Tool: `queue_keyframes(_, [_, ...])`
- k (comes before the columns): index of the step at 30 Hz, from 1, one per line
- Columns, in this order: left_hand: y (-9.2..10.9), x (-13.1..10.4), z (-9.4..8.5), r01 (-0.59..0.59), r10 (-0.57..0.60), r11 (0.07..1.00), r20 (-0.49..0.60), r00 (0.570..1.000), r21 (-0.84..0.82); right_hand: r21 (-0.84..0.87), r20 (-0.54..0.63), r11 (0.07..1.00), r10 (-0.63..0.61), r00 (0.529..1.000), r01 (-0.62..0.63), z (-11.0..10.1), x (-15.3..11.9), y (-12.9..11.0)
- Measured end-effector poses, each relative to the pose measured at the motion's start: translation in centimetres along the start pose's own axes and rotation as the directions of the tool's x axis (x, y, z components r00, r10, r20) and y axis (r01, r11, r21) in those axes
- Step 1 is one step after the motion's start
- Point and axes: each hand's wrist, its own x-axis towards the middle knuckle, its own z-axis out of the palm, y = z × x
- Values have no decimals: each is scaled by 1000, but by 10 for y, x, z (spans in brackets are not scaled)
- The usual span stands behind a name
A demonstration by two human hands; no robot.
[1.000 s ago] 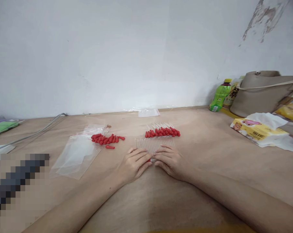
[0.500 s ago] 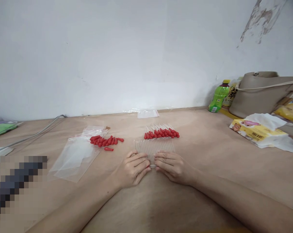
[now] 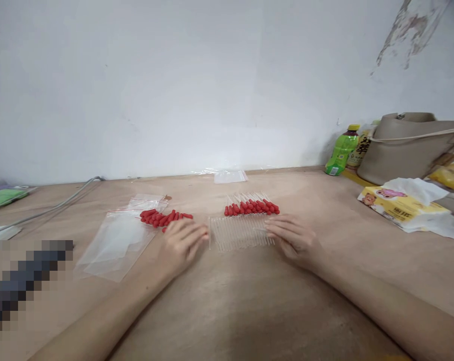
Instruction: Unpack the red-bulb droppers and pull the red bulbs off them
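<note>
At the center of the frame, a row of clear glass dropper tubes (image 3: 238, 233) lies on the counter (image 3: 227, 311). To its left, the fingers of our left hand (image 3: 184, 241) are bunched, pinching a mostly hidden red rubber bulb (image 3: 206, 231). On its right, our right hand (image 3: 292, 236) pinches one clear tube (image 3: 260, 229) pointing left. Red-bulbed droppers (image 3: 251, 206) sit just above the row; loose red bulbs (image 3: 161, 218) lie left of center, partly over zip bags (image 3: 116, 245).
</note>
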Motion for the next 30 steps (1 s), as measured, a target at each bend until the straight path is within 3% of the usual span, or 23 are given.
queue_keyframes(2, [-24, 8, -6, 207, -208, 975, -3, 978, 75, -106, -25, 979, 172, 985, -173, -3, -1, 12])
queue_keyframes(5, [-53, 21, -10, 434, -449, 887, 72, 891, 161, -213, -1, 891, 410, 912, -400, -4, -2, 24])
queue_keyframes(7, [-65, 28, -8, 475, -510, 847, 115, 852, 237, -226, 45, 835, 523, 851, -501, -5, -3, 28])
queue_keyframes(10, [-71, 30, 0, 426, -502, 834, 164, 849, 351, -252, 98, 759, 637, 765, -600, -7, -3, 28])
queue_keyframes(12, [-71, 28, 6, 377, -498, 820, 213, 840, 431, -275, 129, 734, 668, 733, -621, -8, -3, 26])
queue_keyframes(16, [-70, 20, 14, 341, -540, 779, 286, 792, 526, -314, 156, 753, 641, 751, -578, -6, -3, 20])
queue_keyframes(20, [-67, 17, 12, 347, -559, 760, 279, 780, 550, -340, 129, 777, 597, 792, -530, 1, -4, 14])
queue_keyframes(25, [-46, 27, 6, 371, -497, 811, 198, 845, 452, -345, 146, 804, 556, 818, -484, 4, -3, 7])
queue_keyframes(30, [-9, 51, 24, 310, -351, 934, 291, 890, 179, -332, 207, 827, 533, 820, -454, 2, -2, 3])
